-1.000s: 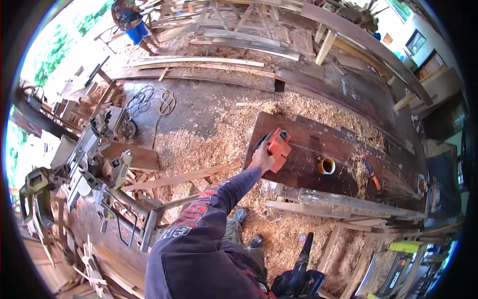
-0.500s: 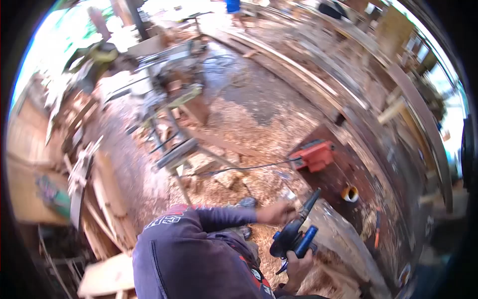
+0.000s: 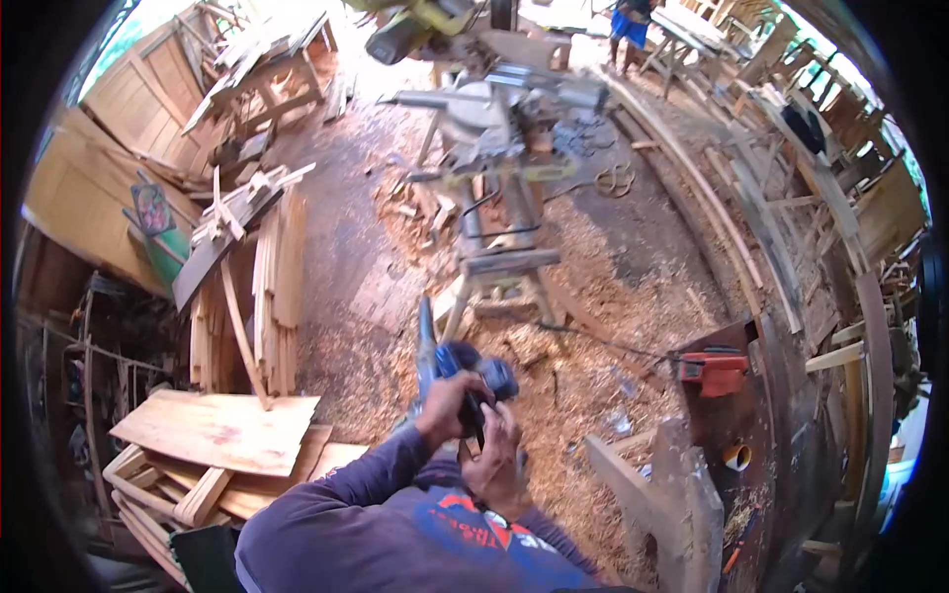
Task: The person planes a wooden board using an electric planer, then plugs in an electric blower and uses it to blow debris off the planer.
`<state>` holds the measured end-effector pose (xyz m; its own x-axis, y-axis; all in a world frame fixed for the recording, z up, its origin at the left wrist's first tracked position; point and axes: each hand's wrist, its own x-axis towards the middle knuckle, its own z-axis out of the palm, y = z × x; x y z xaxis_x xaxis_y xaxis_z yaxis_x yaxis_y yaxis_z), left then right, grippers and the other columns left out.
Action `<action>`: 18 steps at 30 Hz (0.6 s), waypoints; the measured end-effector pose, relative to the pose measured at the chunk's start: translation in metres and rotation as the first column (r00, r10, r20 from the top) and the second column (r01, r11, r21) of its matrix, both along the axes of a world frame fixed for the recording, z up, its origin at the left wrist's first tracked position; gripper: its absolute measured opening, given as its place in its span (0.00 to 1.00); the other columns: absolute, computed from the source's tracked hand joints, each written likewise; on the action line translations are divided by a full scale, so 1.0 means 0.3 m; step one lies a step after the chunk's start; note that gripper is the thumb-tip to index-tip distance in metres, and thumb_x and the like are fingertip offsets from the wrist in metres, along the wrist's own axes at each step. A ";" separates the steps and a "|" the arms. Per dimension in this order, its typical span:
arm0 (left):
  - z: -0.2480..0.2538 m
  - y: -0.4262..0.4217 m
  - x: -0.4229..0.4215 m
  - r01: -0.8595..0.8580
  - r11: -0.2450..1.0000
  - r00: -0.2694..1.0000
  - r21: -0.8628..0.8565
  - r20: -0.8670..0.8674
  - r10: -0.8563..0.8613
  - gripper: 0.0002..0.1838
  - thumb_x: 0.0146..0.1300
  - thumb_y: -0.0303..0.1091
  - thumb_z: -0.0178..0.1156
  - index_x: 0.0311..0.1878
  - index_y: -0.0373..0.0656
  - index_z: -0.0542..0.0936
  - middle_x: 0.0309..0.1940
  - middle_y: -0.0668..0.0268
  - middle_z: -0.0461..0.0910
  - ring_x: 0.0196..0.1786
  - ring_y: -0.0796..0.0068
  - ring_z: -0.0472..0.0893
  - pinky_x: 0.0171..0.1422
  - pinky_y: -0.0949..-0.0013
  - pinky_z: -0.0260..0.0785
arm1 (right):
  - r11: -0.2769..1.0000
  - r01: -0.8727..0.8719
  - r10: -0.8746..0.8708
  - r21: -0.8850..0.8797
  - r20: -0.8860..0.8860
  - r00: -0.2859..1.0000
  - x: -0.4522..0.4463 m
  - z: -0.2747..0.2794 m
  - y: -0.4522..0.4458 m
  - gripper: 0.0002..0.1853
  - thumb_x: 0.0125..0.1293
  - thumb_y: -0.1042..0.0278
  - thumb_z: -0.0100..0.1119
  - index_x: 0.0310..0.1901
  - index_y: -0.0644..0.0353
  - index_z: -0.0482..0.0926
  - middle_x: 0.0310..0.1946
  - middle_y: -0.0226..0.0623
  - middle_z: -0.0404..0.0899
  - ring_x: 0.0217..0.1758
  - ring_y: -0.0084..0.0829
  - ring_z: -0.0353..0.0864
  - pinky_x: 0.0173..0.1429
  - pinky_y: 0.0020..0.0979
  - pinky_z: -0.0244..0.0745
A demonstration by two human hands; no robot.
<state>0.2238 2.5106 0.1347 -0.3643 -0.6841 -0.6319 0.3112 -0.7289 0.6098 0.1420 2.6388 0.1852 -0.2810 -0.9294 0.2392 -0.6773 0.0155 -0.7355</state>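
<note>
A blue and black blower [image 3: 465,366] is in front of my body, its long nozzle pointing up and away. My left hand [image 3: 450,407] is wrapped round its near left part. My right hand [image 3: 494,457] is closed at the rear of the blower, just right of and below my left hand, its fingers at a dark part of the tool. My hands partly hide the blower's handle. A red power planer [image 3: 714,372] with a cord rests on the dark wooden board [image 3: 727,420] to the right, apart from both hands.
A cup [image 3: 736,457] and an orange-handled tool [image 3: 733,555] lie right. A mitre saw [image 3: 479,114] on a stand [image 3: 509,262] is ahead. Planks [image 3: 222,430] are stacked left. Shavings [image 3: 593,366] cover the floor. A person in blue shorts [image 3: 629,30] stands far back.
My left hand has left the red planer and now holds the blower together with my right hand. The blower has been lifted, and the view has swung left.
</note>
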 end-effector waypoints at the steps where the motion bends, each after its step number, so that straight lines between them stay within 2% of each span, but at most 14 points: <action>1: 0.023 -0.063 0.096 -0.098 0.994 0.992 0.044 -0.077 0.102 0.05 0.61 0.26 0.56 0.33 0.36 0.78 0.28 0.55 0.82 0.33 0.62 0.83 0.44 0.60 0.77 | 0.997 -0.060 0.061 -0.047 0.017 0.998 0.051 -0.042 -0.035 0.34 0.62 0.70 0.63 0.68 0.69 0.64 0.54 0.57 0.75 0.62 0.56 0.74 0.67 0.48 0.68; 2: 0.086 -0.115 0.177 -0.259 0.963 0.963 0.073 -0.058 0.263 0.03 0.61 0.26 0.55 0.33 0.38 0.76 0.26 0.56 0.80 0.32 0.62 0.81 0.45 0.59 0.77 | 0.990 -0.112 0.115 -0.086 0.040 0.992 0.091 -0.106 -0.061 0.34 0.63 0.69 0.64 0.69 0.67 0.63 0.52 0.56 0.77 0.59 0.54 0.77 0.64 0.47 0.72; 3: 0.064 -0.175 0.295 -0.318 0.948 0.937 0.020 -0.147 0.318 0.03 0.62 0.26 0.54 0.33 0.39 0.76 0.24 0.58 0.78 0.31 0.63 0.79 0.48 0.58 0.77 | 0.960 -0.267 0.230 0.087 0.303 0.925 0.124 -0.136 -0.099 0.33 0.64 0.69 0.63 0.70 0.65 0.63 0.47 0.53 0.79 0.52 0.49 0.81 0.58 0.45 0.75; 4: 0.104 -0.235 0.395 -0.376 0.925 0.915 0.052 -0.139 0.379 0.02 0.62 0.26 0.54 0.33 0.40 0.75 0.24 0.59 0.77 0.30 0.63 0.78 0.47 0.58 0.76 | 0.876 -0.435 0.257 0.206 0.566 0.784 0.160 -0.161 -0.141 0.33 0.65 0.69 0.63 0.70 0.62 0.63 0.43 0.50 0.81 0.45 0.45 0.84 0.53 0.42 0.78; 6: 0.067 -0.357 0.615 -0.474 0.880 0.876 0.022 -0.093 0.474 0.03 0.60 0.27 0.58 0.32 0.42 0.74 0.22 0.66 0.72 0.25 0.71 0.74 0.43 0.60 0.75 | 0.720 -0.627 0.372 0.297 0.597 0.711 0.249 -0.175 -0.257 0.31 0.65 0.69 0.63 0.70 0.57 0.66 0.35 0.45 0.82 0.34 0.39 0.84 0.44 0.38 0.79; 8: 0.070 -0.469 0.819 -0.479 0.877 0.872 0.017 -0.107 0.478 0.06 0.61 0.27 0.58 0.41 0.40 0.75 0.21 0.70 0.68 0.22 0.75 0.70 0.39 0.64 0.73 | 0.694 -0.665 0.505 0.277 0.472 0.723 0.398 -0.300 -0.357 0.30 0.64 0.63 0.65 0.68 0.56 0.70 0.42 0.52 0.83 0.44 0.51 0.85 0.49 0.44 0.79; 9: 0.058 -0.540 0.935 -0.464 0.886 0.876 0.020 -0.138 0.462 0.07 0.61 0.27 0.58 0.42 0.39 0.75 0.20 0.70 0.67 0.21 0.76 0.69 0.38 0.64 0.72 | 0.750 -0.626 0.449 0.213 0.532 0.718 0.482 -0.307 -0.419 0.28 0.64 0.61 0.65 0.65 0.57 0.73 0.38 0.51 0.83 0.43 0.48 0.86 0.49 0.42 0.79; 10: 0.074 -0.572 1.030 -0.465 0.885 0.870 0.032 -0.170 0.463 0.09 0.61 0.27 0.58 0.44 0.38 0.75 0.20 0.71 0.67 0.21 0.77 0.69 0.37 0.64 0.72 | 0.710 -0.620 0.343 0.333 0.606 0.718 0.551 -0.367 -0.473 0.29 0.63 0.62 0.67 0.64 0.59 0.73 0.39 0.49 0.83 0.41 0.45 0.86 0.49 0.41 0.80; 12: 0.114 -0.637 1.205 -0.532 0.846 0.840 0.047 -0.097 0.534 0.08 0.62 0.26 0.57 0.44 0.37 0.76 0.18 0.73 0.63 0.20 0.79 0.65 0.35 0.68 0.68 | 0.777 -0.475 0.024 0.413 0.735 0.677 0.680 -0.467 -0.607 0.30 0.62 0.61 0.70 0.63 0.63 0.73 0.42 0.45 0.83 0.44 0.41 0.85 0.50 0.40 0.80; 14: 0.138 -0.671 1.380 -0.453 0.891 0.871 0.030 -0.199 0.450 0.10 0.62 0.26 0.56 0.46 0.36 0.76 0.19 0.71 0.64 0.19 0.77 0.66 0.35 0.65 0.70 | 0.884 -0.253 -0.175 0.393 0.781 0.600 0.752 -0.583 -0.745 0.37 0.59 0.59 0.73 0.67 0.65 0.69 0.52 0.47 0.79 0.57 0.44 0.80 0.62 0.42 0.75; 15: 0.152 -0.693 1.443 -0.457 0.889 0.865 0.036 -0.215 0.453 0.11 0.62 0.26 0.55 0.47 0.35 0.76 0.19 0.71 0.65 0.19 0.77 0.66 0.35 0.66 0.69 | 0.879 -0.265 -0.179 0.397 0.789 0.588 0.795 -0.554 -0.813 0.37 0.59 0.59 0.73 0.67 0.65 0.69 0.52 0.47 0.79 0.57 0.44 0.80 0.62 0.42 0.75; 16: 0.165 -0.704 1.478 -0.461 0.887 0.866 0.038 -0.196 0.459 0.11 0.62 0.26 0.55 0.47 0.35 0.76 0.19 0.71 0.65 0.19 0.77 0.66 0.35 0.66 0.69 | 0.930 -0.269 0.096 0.249 0.543 0.834 0.813 -0.479 -0.870 0.40 0.59 0.59 0.73 0.70 0.64 0.65 0.59 0.49 0.74 0.62 0.45 0.75 0.67 0.43 0.70; 17: 0.176 -0.728 1.520 -0.464 0.884 0.841 0.054 -0.285 0.459 0.11 0.62 0.26 0.55 0.47 0.35 0.77 0.18 0.71 0.65 0.19 0.77 0.66 0.36 0.66 0.69 | 0.937 -0.333 0.314 0.104 0.163 0.935 0.849 -0.417 -0.928 0.44 0.59 0.59 0.74 0.74 0.62 0.61 0.65 0.52 0.69 0.68 0.45 0.70 0.73 0.43 0.66; 18: 0.178 -0.751 1.558 -0.470 0.880 0.804 0.069 -0.376 0.460 0.11 0.62 0.26 0.55 0.47 0.34 0.77 0.18 0.71 0.65 0.19 0.77 0.66 0.36 0.66 0.68 | 0.820 -0.533 0.498 0.208 0.201 0.844 0.914 -0.387 -0.980 0.50 0.56 0.56 0.76 0.76 0.62 0.57 0.73 0.55 0.58 0.78 0.50 0.55 0.81 0.46 0.51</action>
